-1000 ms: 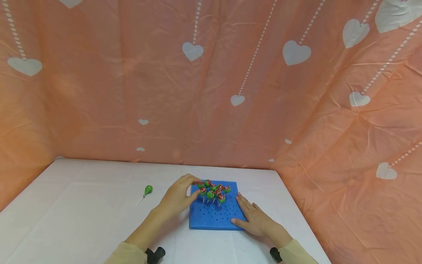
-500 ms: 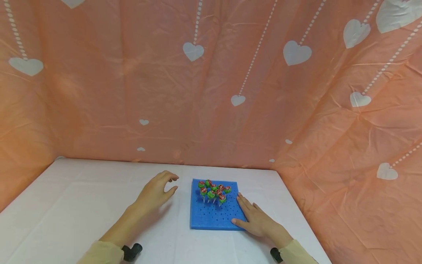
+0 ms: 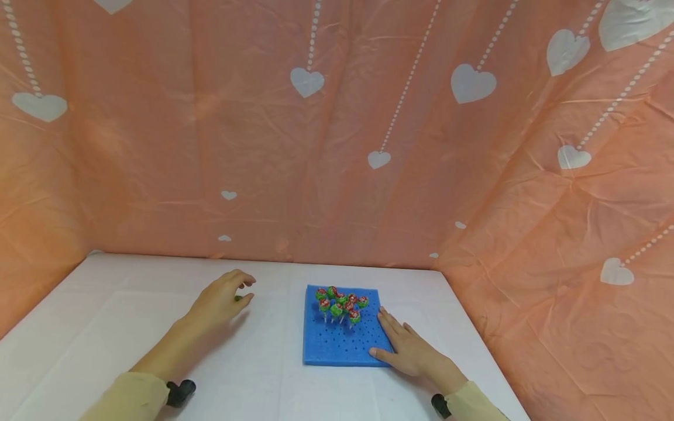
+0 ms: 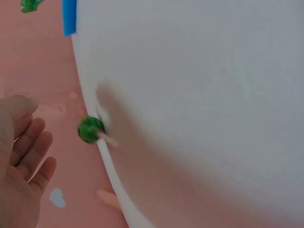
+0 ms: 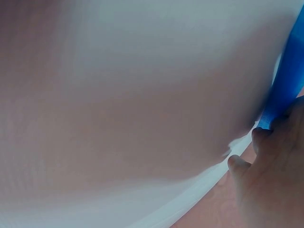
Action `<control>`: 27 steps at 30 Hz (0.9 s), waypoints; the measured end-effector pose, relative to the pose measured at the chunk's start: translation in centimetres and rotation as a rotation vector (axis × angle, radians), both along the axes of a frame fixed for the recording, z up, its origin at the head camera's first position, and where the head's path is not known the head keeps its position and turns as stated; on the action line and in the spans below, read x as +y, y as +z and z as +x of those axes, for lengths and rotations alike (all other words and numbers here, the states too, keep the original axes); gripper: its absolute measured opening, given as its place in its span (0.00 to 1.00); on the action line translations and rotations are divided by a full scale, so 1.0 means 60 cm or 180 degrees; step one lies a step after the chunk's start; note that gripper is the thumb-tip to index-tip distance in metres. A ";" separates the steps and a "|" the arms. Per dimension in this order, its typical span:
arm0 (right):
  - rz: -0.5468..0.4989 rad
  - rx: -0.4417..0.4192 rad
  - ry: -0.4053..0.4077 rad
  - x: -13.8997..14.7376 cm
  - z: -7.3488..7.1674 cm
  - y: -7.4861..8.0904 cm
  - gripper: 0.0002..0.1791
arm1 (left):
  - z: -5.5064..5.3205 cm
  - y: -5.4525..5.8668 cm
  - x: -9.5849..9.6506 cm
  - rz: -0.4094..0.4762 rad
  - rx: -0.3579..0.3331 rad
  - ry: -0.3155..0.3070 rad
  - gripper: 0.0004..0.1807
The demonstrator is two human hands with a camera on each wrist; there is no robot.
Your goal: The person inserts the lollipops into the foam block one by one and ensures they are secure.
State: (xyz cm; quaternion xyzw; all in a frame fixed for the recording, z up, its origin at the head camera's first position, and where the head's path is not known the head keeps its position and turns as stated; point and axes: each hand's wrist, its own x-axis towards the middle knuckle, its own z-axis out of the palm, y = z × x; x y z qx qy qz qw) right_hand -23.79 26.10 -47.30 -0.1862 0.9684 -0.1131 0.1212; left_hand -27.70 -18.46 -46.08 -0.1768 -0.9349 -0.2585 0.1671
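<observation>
My left hand (image 3: 220,297) hovers over the table at the left with loosely bent fingers and nothing in them. A single green lollipop (image 4: 90,130) lies on the table just beyond it; in the head view the hand covers most of that lollipop. Several red and green lollipops (image 3: 337,310) stand by their sticks in a blue foam board (image 3: 321,351) full of small holes. My right hand (image 3: 408,349) rests along the board's right edge, fingers straight, the thumb on its front right corner. In the right wrist view this hand (image 5: 275,175) touches the board's side.
A white cloth covers the table (image 3: 121,316). Behind it and at both sides hang orange curtains (image 3: 337,228) printed with white hearts. Dark wrist cameras sit at both cuffs.
My left hand has left the lollipops on the board and moved left across the table to the loose lollipop, now mostly covering it. My right hand has stayed on the board.
</observation>
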 end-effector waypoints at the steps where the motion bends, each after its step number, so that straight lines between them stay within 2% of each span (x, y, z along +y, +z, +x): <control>1: 0.0004 0.0005 -0.0003 0.000 0.000 0.000 0.54 | -0.002 0.000 -0.004 -0.0017 -0.0034 -0.0013 0.15; 10: 0.0013 -0.0006 0.0005 -0.001 0.002 0.003 0.54 | -0.009 -0.007 -0.034 -0.0106 -0.0464 -0.0025 0.14; 19: 0.0023 -0.0006 0.0034 -0.002 0.002 0.004 0.53 | -0.015 -0.014 -0.042 -0.0217 -0.0668 -0.0092 0.13; 27: 0.0028 -0.0006 0.0047 0.001 0.001 0.003 0.53 | -0.014 -0.015 -0.042 -0.0094 -0.0786 -0.0210 0.09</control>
